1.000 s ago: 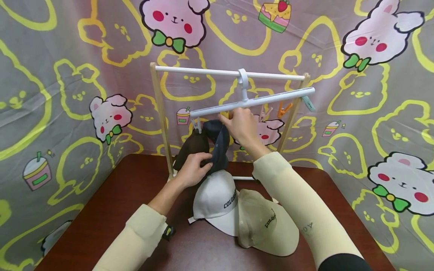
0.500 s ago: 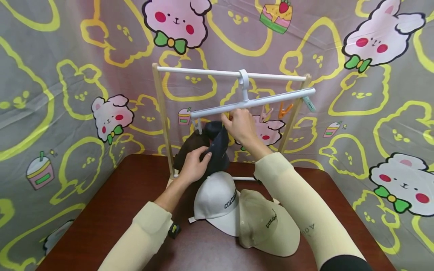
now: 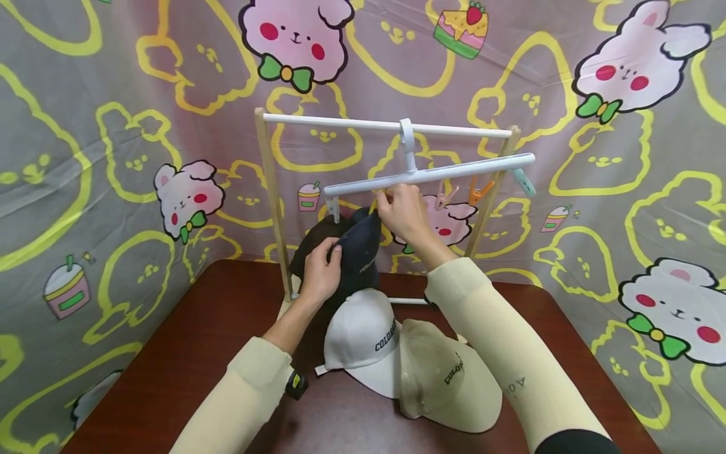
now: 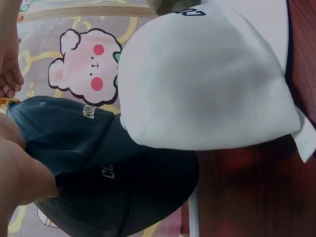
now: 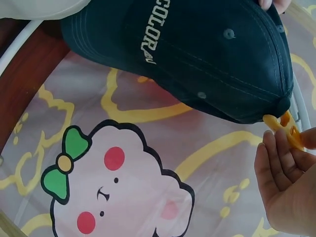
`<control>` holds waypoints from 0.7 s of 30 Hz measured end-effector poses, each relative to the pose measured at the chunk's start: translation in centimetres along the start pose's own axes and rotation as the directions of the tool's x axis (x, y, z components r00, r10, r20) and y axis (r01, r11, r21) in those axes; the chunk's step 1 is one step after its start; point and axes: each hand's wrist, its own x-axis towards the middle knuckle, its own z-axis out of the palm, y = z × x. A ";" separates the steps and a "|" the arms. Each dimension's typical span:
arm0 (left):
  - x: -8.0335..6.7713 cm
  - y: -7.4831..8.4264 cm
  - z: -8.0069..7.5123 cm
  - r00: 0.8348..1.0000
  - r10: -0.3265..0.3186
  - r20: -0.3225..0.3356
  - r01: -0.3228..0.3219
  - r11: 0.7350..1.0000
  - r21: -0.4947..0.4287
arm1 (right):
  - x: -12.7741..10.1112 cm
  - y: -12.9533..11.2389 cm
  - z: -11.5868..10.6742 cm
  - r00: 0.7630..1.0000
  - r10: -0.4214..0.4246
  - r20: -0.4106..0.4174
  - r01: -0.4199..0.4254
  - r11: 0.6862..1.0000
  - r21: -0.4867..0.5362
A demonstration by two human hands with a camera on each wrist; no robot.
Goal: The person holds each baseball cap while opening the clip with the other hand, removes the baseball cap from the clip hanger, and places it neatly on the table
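Observation:
A navy baseball cap (image 3: 358, 249) hangs crown up under the white hanger bar (image 3: 454, 171), its lettering facing sideways. My left hand (image 3: 322, 270) grips the cap's edge between thumb and fingers. Up at the bar, my right hand (image 3: 405, 211) pinches a yellow clothespin (image 5: 290, 131), whose tip is right at the top of the cap's crown in the right wrist view. Behind it, a dark brown-black cap (image 3: 311, 244) hangs from a pale clip (image 3: 333, 208) at the bar's left end. Part of this cap is hidden by the left hand and navy cap.
A white cap (image 3: 357, 334) and a beige cap (image 3: 448, 378) lie on the dark red table (image 3: 193, 328) in front. The hanger hooks over the rack's white rail (image 3: 329, 118). Pink (image 3: 445, 194), orange (image 3: 479, 189) and teal clips (image 3: 523, 181) hang at the bar's right.
My left hand has shifted slightly left and up, turning the navy cap so its lettered front shows. The hanger bar has swung a little to the right. The right hand stays at the bar.

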 end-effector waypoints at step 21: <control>-0.9 -2.4 -2.9 1.000 0.005 -0.002 -0.005 0.998 0.062 | -0.2 -0.2 -0.7 0.996 0.056 0.065 -0.053 0.997 -0.050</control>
